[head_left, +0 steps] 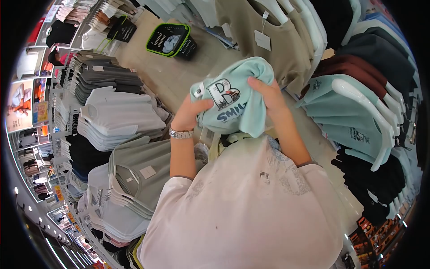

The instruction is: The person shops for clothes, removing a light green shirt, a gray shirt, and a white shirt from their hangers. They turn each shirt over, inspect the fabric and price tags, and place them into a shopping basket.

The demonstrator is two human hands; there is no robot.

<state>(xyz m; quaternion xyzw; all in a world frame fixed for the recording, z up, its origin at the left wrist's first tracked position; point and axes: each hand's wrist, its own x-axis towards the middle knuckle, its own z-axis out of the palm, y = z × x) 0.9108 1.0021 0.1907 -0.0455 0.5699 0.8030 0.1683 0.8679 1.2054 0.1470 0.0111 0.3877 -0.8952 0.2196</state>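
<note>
A mint-green T-shirt point(233, 107), bunched up and partly folded, is held out in front of my chest. Its printed front faces me, with a cartoon letter and dark lettering that begins "SMIL". My left hand point(190, 112), with a metal watch point(181, 133) on the wrist, grips the shirt's left side, thumb on top. On the right side, my right hand point(268, 95) pinches the cloth near the upper corner. The fingers of both hands are mostly hidden behind the fabric. A similar mint shirt point(345, 107) hangs on a white hanger to the right.
Racks of white shirts point(121, 114) and grey-green shirts point(139, 166) line the left. Close on the right hang a tagged khaki top point(268, 40) and black garments point(367, 188). A green-rimmed black basket point(183, 45) with cloth inside stands on the aisle floor point(165, 74).
</note>
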